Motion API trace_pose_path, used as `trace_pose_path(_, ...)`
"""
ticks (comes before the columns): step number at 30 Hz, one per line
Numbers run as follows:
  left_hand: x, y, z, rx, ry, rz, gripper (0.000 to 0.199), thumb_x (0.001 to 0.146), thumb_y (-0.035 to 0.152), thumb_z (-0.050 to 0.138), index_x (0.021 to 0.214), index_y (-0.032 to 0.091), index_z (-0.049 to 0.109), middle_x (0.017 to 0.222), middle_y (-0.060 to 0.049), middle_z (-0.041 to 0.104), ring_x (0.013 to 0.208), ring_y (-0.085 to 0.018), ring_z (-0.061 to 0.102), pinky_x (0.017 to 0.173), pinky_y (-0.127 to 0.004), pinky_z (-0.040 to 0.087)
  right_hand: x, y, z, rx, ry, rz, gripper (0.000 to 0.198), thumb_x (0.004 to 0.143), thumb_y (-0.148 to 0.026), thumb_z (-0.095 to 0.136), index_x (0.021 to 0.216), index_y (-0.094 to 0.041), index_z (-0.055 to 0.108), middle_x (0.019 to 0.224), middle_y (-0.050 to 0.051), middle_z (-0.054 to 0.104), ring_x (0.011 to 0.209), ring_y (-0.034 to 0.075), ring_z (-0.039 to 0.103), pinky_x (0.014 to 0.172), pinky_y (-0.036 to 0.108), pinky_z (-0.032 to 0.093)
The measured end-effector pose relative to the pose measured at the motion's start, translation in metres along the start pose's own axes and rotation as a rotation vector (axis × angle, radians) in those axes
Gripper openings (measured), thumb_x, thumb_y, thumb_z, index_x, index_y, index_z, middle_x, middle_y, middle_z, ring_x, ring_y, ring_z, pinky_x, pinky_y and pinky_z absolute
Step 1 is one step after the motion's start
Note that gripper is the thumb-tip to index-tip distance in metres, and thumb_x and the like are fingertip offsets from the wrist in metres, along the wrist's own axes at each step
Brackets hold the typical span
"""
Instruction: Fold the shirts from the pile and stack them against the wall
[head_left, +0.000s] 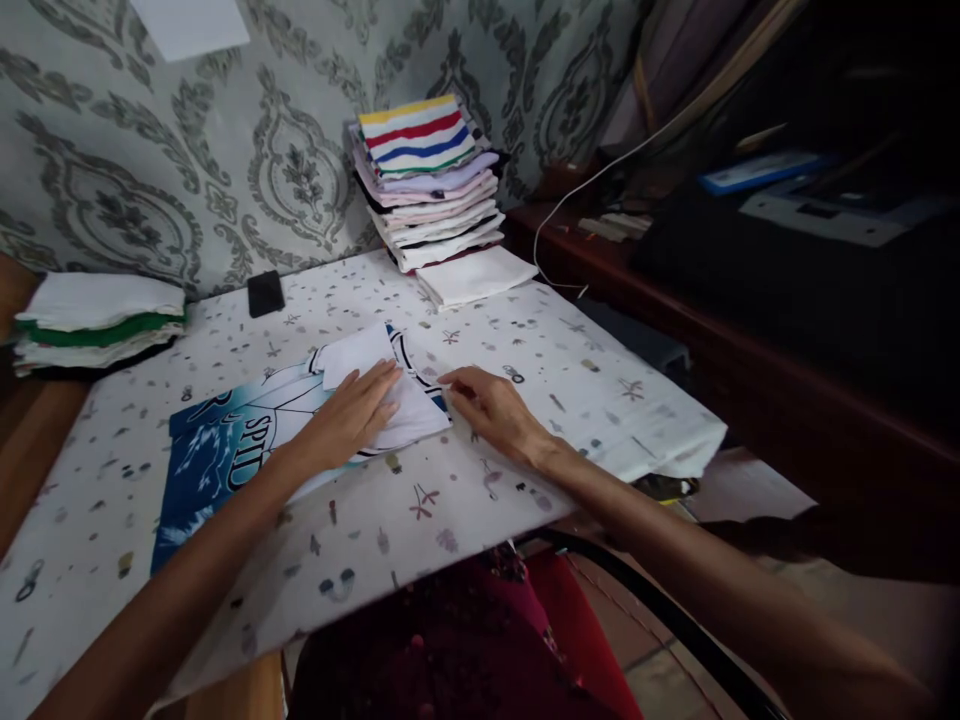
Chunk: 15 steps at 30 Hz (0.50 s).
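Printed shirt (281,405), smooth folded oblong, left grip (352,415) spread flat, right grip (496,408) closure unclear

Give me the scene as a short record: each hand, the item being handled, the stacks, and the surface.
Left hand: spread flat on the printed garment's white part
Right hand: fingertips at the garment's neckline edge; grip unclear
Item: printed garment, blue and white, dark lettering
Tall stack: folded cloths, striped one on top, by the wall
Low stack: folded cloths, white on top, at picture left
Surface: patterned tablecloth
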<state>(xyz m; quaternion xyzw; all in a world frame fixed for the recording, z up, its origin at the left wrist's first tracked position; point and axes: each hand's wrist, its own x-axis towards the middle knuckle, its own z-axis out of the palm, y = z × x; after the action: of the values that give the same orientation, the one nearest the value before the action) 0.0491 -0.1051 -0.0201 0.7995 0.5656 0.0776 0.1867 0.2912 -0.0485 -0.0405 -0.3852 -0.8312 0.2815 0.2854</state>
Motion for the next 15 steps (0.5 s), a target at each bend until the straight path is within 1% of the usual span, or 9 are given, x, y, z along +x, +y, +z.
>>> trace_pose_path(2, 0.004, -0.004, 0.01, 0.039, -0.007, -0.018, 0.064, 0.103, 0.054, 0.018, 0.156, 0.02, 0.026, 0.166, -0.009, 0.019, 0.154, -0.023, 0.013, 0.125, -0.049, 0.01, 0.0, 0.0, 0.001, -0.005, 0.008, -0.018, 0.023, 0.094, -0.02, 0.05, 0.108, -0.017, 0.067, 0.092, 0.006, 0.07, 0.081, 0.018, 0.063, 0.075, 0.031, 0.049)
trace_pose_path(5, 0.006, -0.008, 0.022, 0.111, 0.0, -0.01, 0.066, 0.103, 0.055, 0.018, 0.155, 0.017, 0.029, 0.166, -0.012, 0.02, 0.154, -0.024, 0.014, 0.124, -0.05, 0.012, 0.004, -0.004, 0.004, -0.019, 0.017, -0.104, 0.021, 0.094, -0.018, 0.049, 0.102, -0.017, 0.068, 0.095, 0.008, 0.069, 0.088, 0.02, 0.063, 0.082, 0.034, 0.05)
trace_pose_path(7, 0.006, -0.009, 0.025, 0.13, 0.014, 0.011, 0.065, 0.103, 0.055, 0.019, 0.155, 0.018, 0.029, 0.166, -0.013, 0.02, 0.154, -0.023, 0.015, 0.124, -0.05, 0.014, 0.01, -0.009, 0.008, -0.031, -0.002, -0.182, 0.021, 0.094, -0.016, 0.048, 0.101, -0.018, 0.068, 0.097, 0.009, 0.069, 0.092, 0.021, 0.063, 0.086, 0.037, 0.051)
trace_pose_path(10, 0.006, -0.009, 0.026, 0.099, 0.039, 0.027, 0.061, 0.103, 0.055, 0.024, 0.155, 0.024, 0.027, 0.165, -0.011, 0.024, 0.154, -0.023, 0.017, 0.124, -0.052, 0.016, 0.022, -0.02, 0.017, -0.048, -0.056, -0.286, 0.022, 0.094, -0.014, 0.048, 0.102, -0.019, 0.067, 0.102, 0.009, 0.067, 0.099, 0.022, 0.062, 0.091, 0.038, 0.051)
trace_pose_path(12, 0.006, -0.009, 0.026, 0.051, 0.081, 0.047, 0.056, 0.103, 0.054, 0.029, 0.153, 0.029, 0.027, 0.163, -0.009, 0.031, 0.153, -0.024, 0.021, 0.123, -0.055, 0.018, 0.029, -0.028, 0.024, -0.061, -0.078, -0.332, 0.022, 0.093, -0.012, 0.048, 0.103, -0.019, 0.066, 0.107, 0.01, 0.067, 0.104, 0.022, 0.061, 0.095, 0.038, 0.051)
trace_pose_path(15, 0.003, -0.014, 0.027, -0.026, 0.169, 0.094, 0.047, 0.103, 0.048, 0.033, 0.147, 0.032, 0.036, 0.153, -0.009, 0.047, 0.146, -0.026, 0.036, 0.12, -0.056, 0.026, 0.039, -0.039, 0.034, -0.058, -0.095, -0.356, 0.023, 0.094, -0.011, 0.046, 0.106, -0.019, 0.064, 0.111, 0.01, 0.066, 0.108, 0.021, 0.061, 0.095, 0.037, 0.052)
